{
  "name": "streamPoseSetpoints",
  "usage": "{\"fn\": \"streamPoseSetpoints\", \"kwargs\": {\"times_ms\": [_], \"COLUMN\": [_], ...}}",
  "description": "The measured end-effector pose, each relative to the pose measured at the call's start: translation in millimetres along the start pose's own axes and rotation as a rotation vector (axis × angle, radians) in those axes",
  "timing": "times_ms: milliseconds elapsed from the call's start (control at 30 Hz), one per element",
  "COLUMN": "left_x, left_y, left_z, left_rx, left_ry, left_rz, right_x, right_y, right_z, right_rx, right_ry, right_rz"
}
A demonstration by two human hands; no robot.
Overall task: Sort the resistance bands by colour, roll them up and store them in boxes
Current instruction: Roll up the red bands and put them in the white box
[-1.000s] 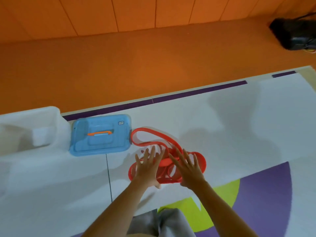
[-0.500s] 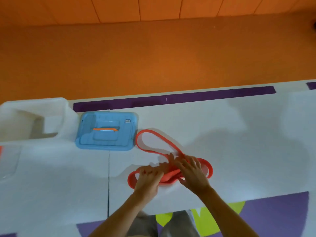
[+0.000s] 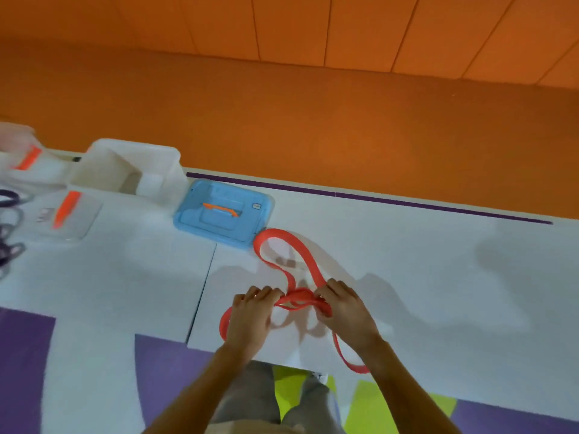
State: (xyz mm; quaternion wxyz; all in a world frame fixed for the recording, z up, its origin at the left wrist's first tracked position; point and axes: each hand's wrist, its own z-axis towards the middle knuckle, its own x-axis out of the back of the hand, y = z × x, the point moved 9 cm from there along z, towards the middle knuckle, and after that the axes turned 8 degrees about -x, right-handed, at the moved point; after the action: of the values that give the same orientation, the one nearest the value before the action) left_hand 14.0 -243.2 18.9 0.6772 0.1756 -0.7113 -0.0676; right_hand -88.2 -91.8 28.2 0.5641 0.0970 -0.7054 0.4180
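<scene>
A long red resistance band (image 3: pixel 308 260) lies in loops on the white floor mat (image 3: pixel 423 277). My left hand (image 3: pixel 249 314) and my right hand (image 3: pixel 343 303) both grip a bunched part of it between them, fingers curled round the strands. One loop reaches up toward a blue lid (image 3: pixel 223 213) with an orange handle; another hangs below my right wrist. An open white box (image 3: pixel 125 170) stands left of the lid.
A clear lid with an orange handle (image 3: pixel 67 211) lies at the left, another blurred one (image 3: pixel 26 158) behind it. Dark purple bands (image 3: pixel 9 227) lie at the far left edge. Orange floor and wall run behind the mat. My knees show at the bottom.
My hands went from lying flat on the red band to gripping it and gathering its loops together. The view swung right, bringing the boxes and purple bands at the left into sight.
</scene>
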Motion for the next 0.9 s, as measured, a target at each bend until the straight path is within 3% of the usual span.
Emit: {"fn": "streamPoseSetpoints", "kwargs": {"times_ms": [433,900], "left_x": [118,144], "left_y": [-72,-280], "left_z": [-102,-230], "left_rx": [0.329,0.409], "left_ry": [0.497,0.645], "left_rz": [-0.117,-0.415], "right_x": [12,-92], "right_y": [-152,-359], "right_z": [2,32], "right_rx": [0.287,0.335], "right_ry": [0.254,0.228], "right_rz": [0.072,0.033]}}
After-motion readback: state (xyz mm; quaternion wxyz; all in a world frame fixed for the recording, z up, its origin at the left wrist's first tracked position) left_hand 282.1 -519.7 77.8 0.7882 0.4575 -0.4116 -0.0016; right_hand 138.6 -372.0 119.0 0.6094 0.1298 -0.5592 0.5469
